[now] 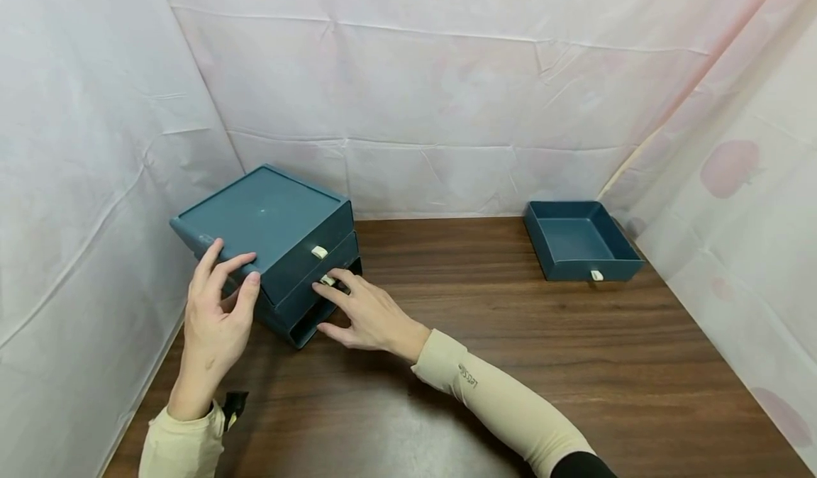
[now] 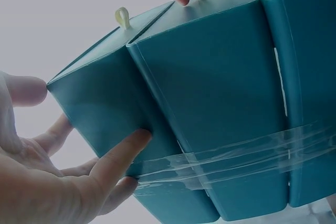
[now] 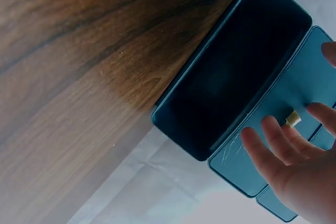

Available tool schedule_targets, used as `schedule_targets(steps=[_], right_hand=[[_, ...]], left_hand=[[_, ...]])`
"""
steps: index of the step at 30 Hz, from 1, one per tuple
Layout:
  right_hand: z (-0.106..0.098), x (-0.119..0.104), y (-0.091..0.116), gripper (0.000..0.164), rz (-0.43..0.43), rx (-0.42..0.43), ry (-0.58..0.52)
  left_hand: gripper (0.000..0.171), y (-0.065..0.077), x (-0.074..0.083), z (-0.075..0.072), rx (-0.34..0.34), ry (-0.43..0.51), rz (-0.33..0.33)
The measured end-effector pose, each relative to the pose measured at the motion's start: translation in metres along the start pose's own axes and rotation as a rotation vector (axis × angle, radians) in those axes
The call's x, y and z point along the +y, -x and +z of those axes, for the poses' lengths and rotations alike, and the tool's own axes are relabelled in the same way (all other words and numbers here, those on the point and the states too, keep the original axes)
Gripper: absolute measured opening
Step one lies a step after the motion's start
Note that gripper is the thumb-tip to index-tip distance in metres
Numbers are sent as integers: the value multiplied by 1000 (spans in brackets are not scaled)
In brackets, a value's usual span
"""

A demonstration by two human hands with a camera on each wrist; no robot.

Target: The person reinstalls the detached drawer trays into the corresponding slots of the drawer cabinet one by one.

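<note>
A dark teal drawer cabinet [image 1: 262, 212] stands at the left, turned at an angle, with two fronts bearing small cream pull tabs above a bare bottom slot [image 3: 231, 72]. The left hand [image 1: 217, 315] rests at its near left corner, fingers spread over the top edge and side, as the left wrist view shows. The right hand [image 1: 373, 315] is at the middle drawer's front, fingertips around the cream tab [image 3: 293, 118]. These fingers look extended; no firm pinch is visible. A removed teal drawer [image 1: 581, 233] sits apart at the back right.
Brown wood-grain table [image 1: 459, 308] lies under everything. Pale cloth [image 1: 434, 95] hangs behind and along both sides, close to the cabinet's left and rear. Clear tape [image 2: 210, 169] runs around the cabinet's side.
</note>
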State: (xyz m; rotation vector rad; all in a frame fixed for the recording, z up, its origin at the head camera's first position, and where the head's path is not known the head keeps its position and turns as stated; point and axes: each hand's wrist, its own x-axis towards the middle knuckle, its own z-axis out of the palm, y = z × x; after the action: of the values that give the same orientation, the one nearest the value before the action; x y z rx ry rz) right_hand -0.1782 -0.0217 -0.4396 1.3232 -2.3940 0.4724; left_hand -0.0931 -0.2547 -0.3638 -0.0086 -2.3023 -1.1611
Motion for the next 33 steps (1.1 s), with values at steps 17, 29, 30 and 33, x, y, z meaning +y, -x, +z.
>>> schedule_targets(steps=[17,29,30,33], right_hand=[[-1,4,3,67,41,-25,-56],[-11,28,22,71,201,-114,-75],[-12,32,25,72,222,-121,-79],[-17,46,36,74,282,-130,-91]], left_hand=[[35,0,-2,-1,-19,19,-8],[36,2,-2,-1,-28,13,-10],[36,2,-2,-1,-27,13,-10],[36,1,-2,-1,-27,12,-6]])
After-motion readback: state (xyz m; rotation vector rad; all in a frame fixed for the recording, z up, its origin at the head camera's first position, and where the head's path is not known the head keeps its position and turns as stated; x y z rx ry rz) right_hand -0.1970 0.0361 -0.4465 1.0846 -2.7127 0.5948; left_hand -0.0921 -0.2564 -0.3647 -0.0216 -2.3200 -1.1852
